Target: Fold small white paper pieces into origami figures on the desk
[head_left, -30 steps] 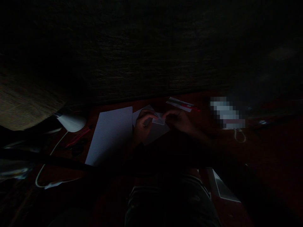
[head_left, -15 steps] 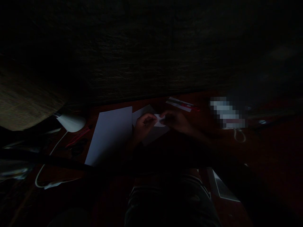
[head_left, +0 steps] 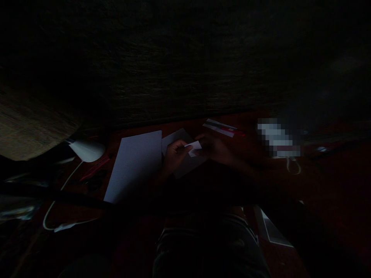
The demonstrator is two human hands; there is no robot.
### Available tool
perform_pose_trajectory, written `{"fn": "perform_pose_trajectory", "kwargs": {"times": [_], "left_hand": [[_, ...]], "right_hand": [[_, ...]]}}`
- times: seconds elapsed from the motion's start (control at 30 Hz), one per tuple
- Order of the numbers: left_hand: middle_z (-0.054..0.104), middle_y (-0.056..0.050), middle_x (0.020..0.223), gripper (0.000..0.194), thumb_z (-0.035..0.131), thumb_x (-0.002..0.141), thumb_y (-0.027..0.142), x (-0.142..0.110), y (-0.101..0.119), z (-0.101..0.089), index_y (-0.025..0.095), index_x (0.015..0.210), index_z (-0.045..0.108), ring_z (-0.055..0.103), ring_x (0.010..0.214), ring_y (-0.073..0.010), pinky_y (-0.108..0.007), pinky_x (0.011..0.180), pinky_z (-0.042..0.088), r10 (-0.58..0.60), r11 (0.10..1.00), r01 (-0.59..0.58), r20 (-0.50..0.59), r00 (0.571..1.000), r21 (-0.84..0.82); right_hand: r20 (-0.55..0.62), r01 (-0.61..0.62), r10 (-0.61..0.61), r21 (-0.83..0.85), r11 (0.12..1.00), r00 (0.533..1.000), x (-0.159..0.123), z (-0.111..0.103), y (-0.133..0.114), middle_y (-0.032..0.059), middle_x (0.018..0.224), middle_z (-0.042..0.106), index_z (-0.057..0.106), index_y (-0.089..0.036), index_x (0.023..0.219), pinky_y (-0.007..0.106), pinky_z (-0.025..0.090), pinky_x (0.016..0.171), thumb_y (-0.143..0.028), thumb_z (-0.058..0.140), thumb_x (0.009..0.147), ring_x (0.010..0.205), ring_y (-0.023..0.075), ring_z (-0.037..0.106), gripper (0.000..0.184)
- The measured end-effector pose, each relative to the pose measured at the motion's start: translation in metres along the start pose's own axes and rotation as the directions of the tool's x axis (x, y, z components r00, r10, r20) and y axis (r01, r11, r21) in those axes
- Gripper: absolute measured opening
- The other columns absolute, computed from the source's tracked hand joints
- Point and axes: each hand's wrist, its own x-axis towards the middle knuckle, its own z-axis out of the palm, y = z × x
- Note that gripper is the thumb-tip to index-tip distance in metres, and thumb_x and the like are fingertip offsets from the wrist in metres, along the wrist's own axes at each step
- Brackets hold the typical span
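Observation:
In the dim middle of the head view, a small piece of white paper (head_left: 194,149), seemingly folded, is pinched between the thumb and fingers of my left hand (head_left: 174,153). From the other side my right hand (head_left: 215,148) meets its right edge; those fingers are dark and blurred, so their exact hold is hard to see. Beneath both hands lies a larger sheet of paper (head_left: 185,168) on the reddish-brown table. A big stack or sheet of white paper (head_left: 139,162) rests just left of my left hand.
Beyond my right hand lies a red-handled cutter (head_left: 232,130) on a paper strip (head_left: 213,122). At left are a white lamp head (head_left: 88,150) with its cord (head_left: 62,187) and a red object (head_left: 95,168). A blurred-out white object (head_left: 275,135) sits at right.
The small paper has turned and tilted in my hands. My left thumb now presses over its face, and my right fingers have shifted along its edge. The surrounding things stay put.

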Motion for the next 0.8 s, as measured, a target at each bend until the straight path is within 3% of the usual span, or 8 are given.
{"fn": "perform_pose_trajectory", "kwargs": {"times": [0.07,0.17,0.3,0.47,0.8], "left_hand": [[0.067,0.002,0.062,0.037,0.084,0.079,0.051,0.000,0.002,-0.001,0.021,0.068,0.066,0.057,0.055,-0.0115,-0.025,0.054,0.044,-0.020,1.000,0.019,-0.026,0.999,-0.019],[0.072,0.000,0.064,0.037,0.085,0.079,0.052,0.000,0.005,-0.002,0.020,0.067,0.068,0.064,0.058,-0.0138,-0.027,0.059,0.051,-0.062,0.997,0.061,-0.018,0.998,-0.052],[0.076,-0.004,0.066,0.041,0.083,0.080,0.055,-0.002,0.008,-0.001,0.020,0.064,0.068,0.070,0.061,-0.0167,-0.029,0.061,0.054,-0.119,0.987,0.123,0.042,0.992,-0.099],[0.076,-0.003,0.065,0.040,0.083,0.080,0.054,-0.002,0.005,-0.001,0.020,0.067,0.066,0.072,0.062,-0.0179,-0.031,0.064,0.055,-0.156,0.977,0.166,0.079,0.985,-0.136],[0.080,-0.006,0.083,0.041,0.079,0.083,0.059,0.001,-0.005,-0.004,0.019,0.091,0.075,0.076,0.078,-0.0220,-0.035,0.079,0.057,-0.103,0.965,0.135,0.150,0.983,-0.225]], "right_hand": [[0.009,-0.007,0.007,-0.044,0.999,1.000,0.001,-0.003,0.000,0.0020,0.086,0.074,0.072,-0.020,0.092,0.030,0.052,0.070,-0.037,0.083,0.079,0.077,0.0175,0.068,0.025],[-0.039,-0.027,0.025,-0.043,0.999,0.999,0.002,-0.006,-0.001,0.0023,0.079,0.074,0.074,-0.020,0.079,0.030,0.051,0.067,-0.050,0.081,0.082,0.071,0.0163,0.066,0.031],[-0.109,-0.087,0.095,0.073,0.993,0.990,0.003,-0.008,-0.003,0.0036,0.079,0.074,0.076,-0.019,0.081,0.029,0.051,0.060,-0.057,0.085,0.078,0.067,0.0157,0.064,0.039],[-0.099,-0.106,0.116,0.099,0.989,0.988,0.005,-0.008,0.000,0.0045,0.082,0.075,0.076,-0.019,0.082,0.029,0.053,0.061,-0.057,0.085,0.076,0.067,0.0153,0.064,0.039],[-0.100,-0.125,0.135,0.099,0.987,0.986,0.006,-0.010,0.006,0.0043,0.084,0.074,0.076,-0.019,0.088,0.027,0.055,0.065,-0.052,0.074,0.084,0.070,0.0150,0.065,0.033]]}}
